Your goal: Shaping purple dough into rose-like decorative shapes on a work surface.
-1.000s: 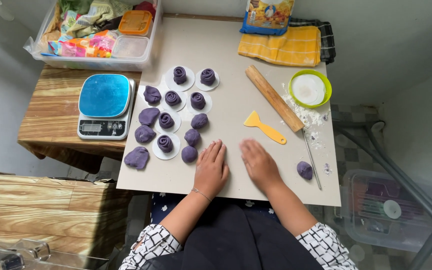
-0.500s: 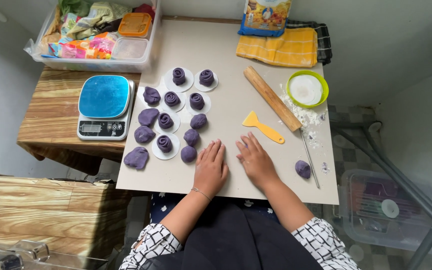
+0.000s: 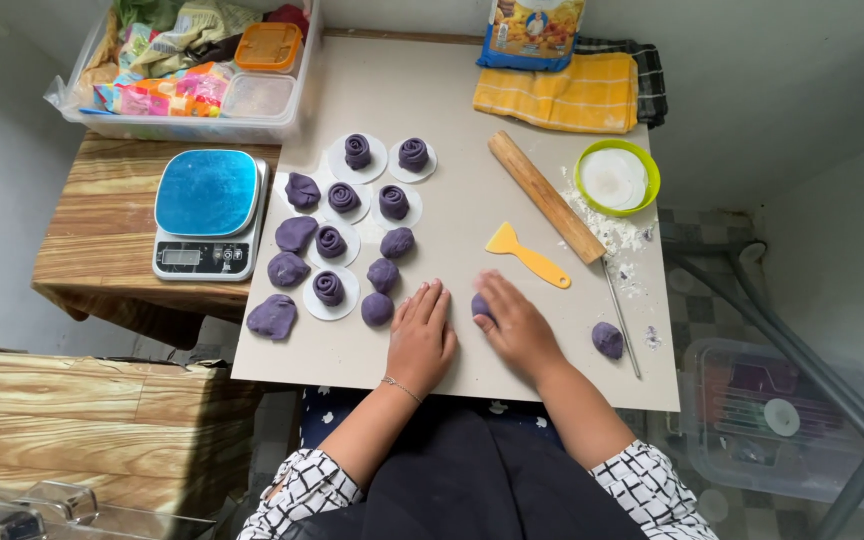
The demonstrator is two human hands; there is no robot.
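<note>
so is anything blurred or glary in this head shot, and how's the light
Head view: soft, even daylight with faint shadows. The right hand is slightly motion-blurred over a purple dough piece, while the left hand is sharp. The blue scale top shows a mild sheen, with no harsh glare. The wide lens splays the table edge and the floor at the corners.

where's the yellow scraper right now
In the head view the yellow scraper lies on the grey board, right of centre, just left of the wooden rolling pin and just beyond the right hand.
</note>
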